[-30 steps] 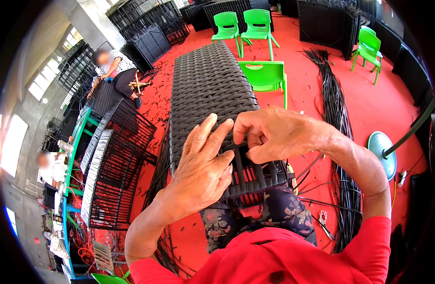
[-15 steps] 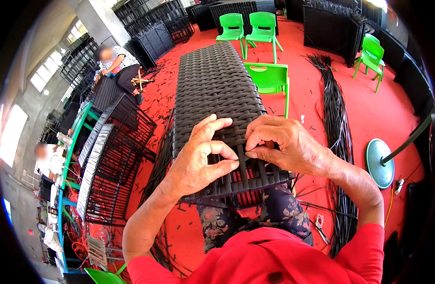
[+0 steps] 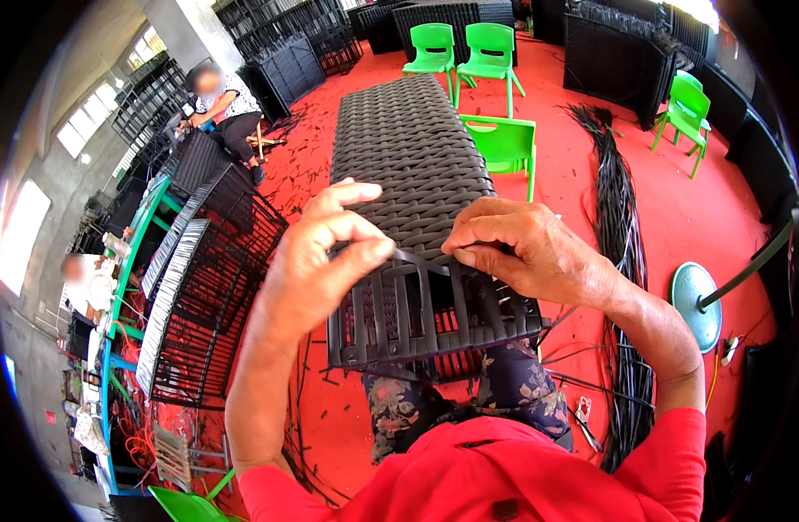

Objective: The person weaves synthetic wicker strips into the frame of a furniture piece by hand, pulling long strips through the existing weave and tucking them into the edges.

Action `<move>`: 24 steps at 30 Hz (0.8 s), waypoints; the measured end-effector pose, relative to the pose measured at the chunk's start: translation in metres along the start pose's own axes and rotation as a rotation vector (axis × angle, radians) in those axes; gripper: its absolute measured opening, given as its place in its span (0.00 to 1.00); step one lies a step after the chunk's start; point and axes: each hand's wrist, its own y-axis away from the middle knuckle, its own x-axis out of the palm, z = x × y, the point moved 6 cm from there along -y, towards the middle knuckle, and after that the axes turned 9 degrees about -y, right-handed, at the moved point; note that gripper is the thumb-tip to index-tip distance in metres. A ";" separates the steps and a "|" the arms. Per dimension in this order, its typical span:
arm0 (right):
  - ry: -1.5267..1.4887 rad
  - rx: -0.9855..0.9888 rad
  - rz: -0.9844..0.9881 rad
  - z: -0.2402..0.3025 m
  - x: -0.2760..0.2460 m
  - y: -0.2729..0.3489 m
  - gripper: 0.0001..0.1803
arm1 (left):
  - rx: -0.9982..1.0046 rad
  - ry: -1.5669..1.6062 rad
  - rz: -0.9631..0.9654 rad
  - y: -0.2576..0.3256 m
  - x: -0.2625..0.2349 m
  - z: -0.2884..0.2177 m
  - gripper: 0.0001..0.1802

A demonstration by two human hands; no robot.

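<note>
A long black wicker panel (image 3: 399, 148) on a frame stretches away in front of me. Its far part is tightly woven, while bare lengthwise strips (image 3: 399, 317) show at the near end. My left hand (image 3: 325, 252) is left of the weave's near edge, thumb and index finger pinching a flat black plastic strip (image 3: 421, 261). The strip slants across the bare strips toward my right hand (image 3: 530, 248). The right thumb and forefinger are pinched together at the weave's right edge, on what looks like the same strip; the fingers partly hide it.
On the red floor at right lies a long bundle of black strips (image 3: 621, 226), with scissors (image 3: 585, 418) near my knee. A green chair (image 3: 504, 143) stands beside the panel. Black frames (image 3: 212, 304) lean at left, where a person (image 3: 225, 109) sits. A round stand base (image 3: 695, 300) is at right.
My left hand has moved left and lifted from the weave, drawing the strip into view. My right hand has stayed near the weave's right edge.
</note>
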 end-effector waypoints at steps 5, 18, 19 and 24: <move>-0.064 0.100 0.051 0.002 0.015 -0.014 0.07 | -0.079 0.189 0.004 0.016 -0.007 0.017 0.08; -0.375 0.511 0.241 -0.012 0.027 -0.018 0.15 | 0.138 -0.529 0.002 0.041 0.023 -0.021 0.08; -0.351 0.489 0.244 -0.011 0.029 -0.019 0.15 | 0.144 -0.569 0.014 0.040 0.025 -0.024 0.08; -0.144 0.315 0.186 -0.003 0.034 -0.018 0.12 | 0.153 -0.600 0.122 0.038 0.028 -0.024 0.10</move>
